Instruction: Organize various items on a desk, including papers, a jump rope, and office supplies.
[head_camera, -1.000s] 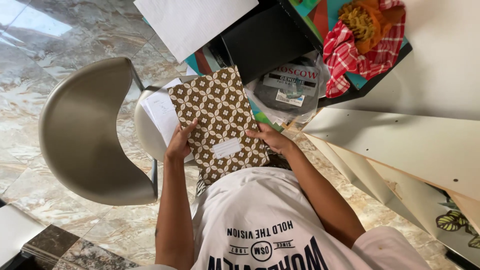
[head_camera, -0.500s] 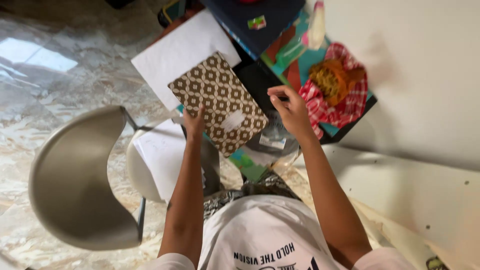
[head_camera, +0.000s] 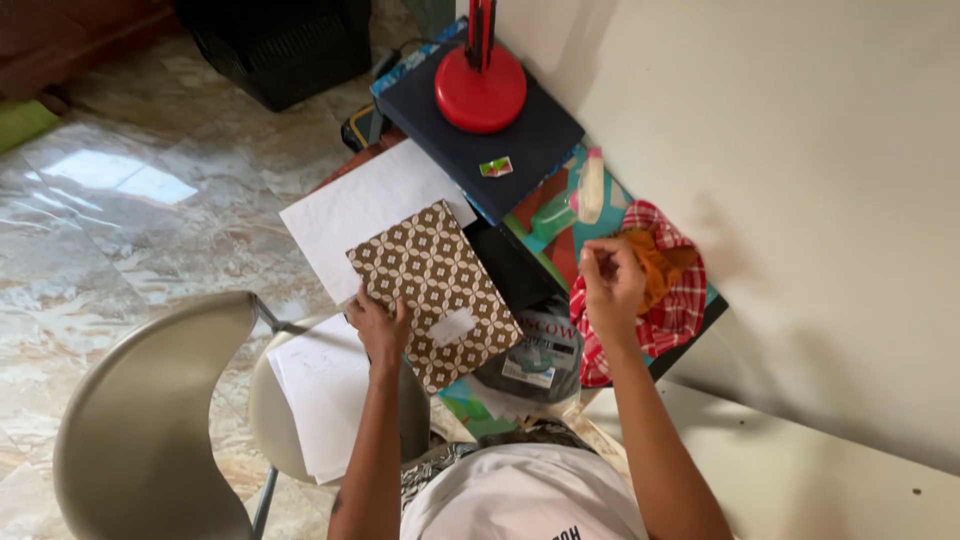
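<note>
a red round lamp base (head_camera: 480, 88) stands on a dark blue book (head_camera: 500, 150) at the top of the cluttered surface, with a white sheet (head_camera: 355, 215) beside it and a red checked cloth (head_camera: 665, 310) with an orange bundle (head_camera: 655, 262) near the wall. a grey chair (head_camera: 140, 420) carries more white papers (head_camera: 320, 395). the one brown patterned notebook (head_camera: 435, 292), covered in white flower shapes with a pale label, lies tilted over the white sheet and a black folder (head_camera: 515, 265). the left hand (head_camera: 378, 328) grips its lower left edge. the right hand (head_camera: 612, 283) hovers over the cloth, fingers curled together; whether it pinches anything i cannot tell.
</note>
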